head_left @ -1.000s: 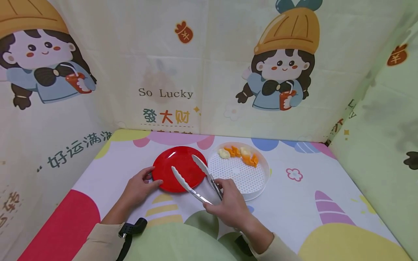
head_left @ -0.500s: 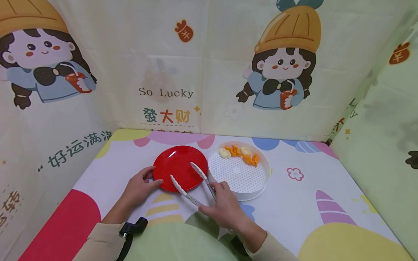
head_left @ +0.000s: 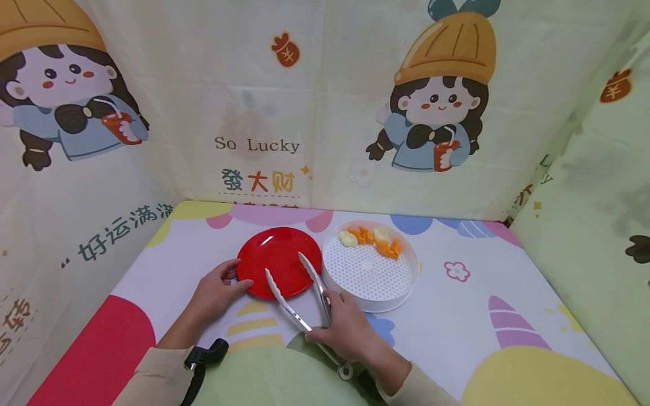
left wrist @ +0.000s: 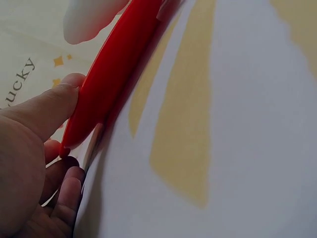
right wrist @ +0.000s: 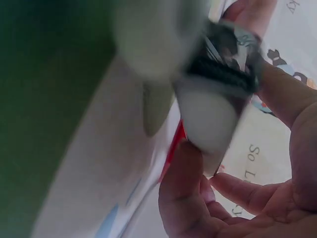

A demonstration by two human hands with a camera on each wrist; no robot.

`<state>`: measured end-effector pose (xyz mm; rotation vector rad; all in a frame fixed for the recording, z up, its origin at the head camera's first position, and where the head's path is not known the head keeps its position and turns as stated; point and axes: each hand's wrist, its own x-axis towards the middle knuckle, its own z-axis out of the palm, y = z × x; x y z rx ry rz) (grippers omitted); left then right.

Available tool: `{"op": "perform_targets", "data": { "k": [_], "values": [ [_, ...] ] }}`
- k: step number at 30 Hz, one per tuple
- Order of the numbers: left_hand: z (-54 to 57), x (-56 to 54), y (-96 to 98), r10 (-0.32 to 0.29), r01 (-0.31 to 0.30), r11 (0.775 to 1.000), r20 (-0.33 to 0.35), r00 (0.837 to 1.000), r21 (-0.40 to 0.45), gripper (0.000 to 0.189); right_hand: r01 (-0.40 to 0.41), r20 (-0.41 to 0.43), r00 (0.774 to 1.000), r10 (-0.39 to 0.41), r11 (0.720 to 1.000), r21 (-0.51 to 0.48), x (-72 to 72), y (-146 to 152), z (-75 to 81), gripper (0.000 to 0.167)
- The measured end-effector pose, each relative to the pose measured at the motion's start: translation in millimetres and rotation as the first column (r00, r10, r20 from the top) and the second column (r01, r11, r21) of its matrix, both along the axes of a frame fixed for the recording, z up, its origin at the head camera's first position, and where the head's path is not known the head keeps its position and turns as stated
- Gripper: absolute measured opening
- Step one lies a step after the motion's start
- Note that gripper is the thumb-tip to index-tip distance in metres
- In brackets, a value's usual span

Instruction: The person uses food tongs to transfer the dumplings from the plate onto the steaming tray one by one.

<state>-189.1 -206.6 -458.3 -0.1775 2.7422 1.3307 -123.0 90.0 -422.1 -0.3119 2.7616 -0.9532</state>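
Observation:
In the head view, my left hand (head_left: 217, 288) grips the left rim of a round red plate (head_left: 279, 256), which lies on the table. The left wrist view shows the thumb on top of the rim and the other fingers at or below the edge. Metal tongs (head_left: 288, 306) with pale scalloped tips are held in my right hand (head_left: 350, 330). Their arms stand spread, tips over the front part of the plate, with nothing between them. In the right wrist view, thumb and fingers pinch the tongs close up, partly blurred.
Right beside the plate stands a white round steamer tray (head_left: 373, 282) with a perforated base. At its back lie several orange and cream dumpling-like pieces (head_left: 390, 248). A patterned cloth (head_left: 437, 316) covers the table, and printed fabric walls (head_left: 335, 113) close off the back and sides.
The right hand has drawn the tongs toward me and slightly left. Their ringed tail end now shows below the hand. My left hand and the plate have stayed put.

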Motion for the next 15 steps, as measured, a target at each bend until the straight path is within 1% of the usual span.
{"op": "perform_targets", "data": {
  "k": [7, 12, 15],
  "values": [
    [-2.0, -0.3, 0.7, -0.001, 0.001, 1.0, 0.003, 1.0, 0.01, 0.09, 0.01, 0.014, 1.0, -0.009, 1.0, -0.008, 2.2, 0.6, -2.0, 0.087],
    [-1.4, 0.4, 0.0, 0.0, 0.0, 1.0, 0.006, 1.0, 0.007, 0.09, 0.008, 0.019, 1.0, -0.008, 1.0, -0.009, 3.6, -0.3, -2.5, 0.088],
    [-0.6, 1.8, -0.2, -0.001, 0.001, 1.0, 0.002, 1.0, 0.008, 0.089, -0.001, 0.005, 1.0, 0.001, 1.0, 0.002, 4.9, -0.3, -1.8, 0.089]
  ]
}}
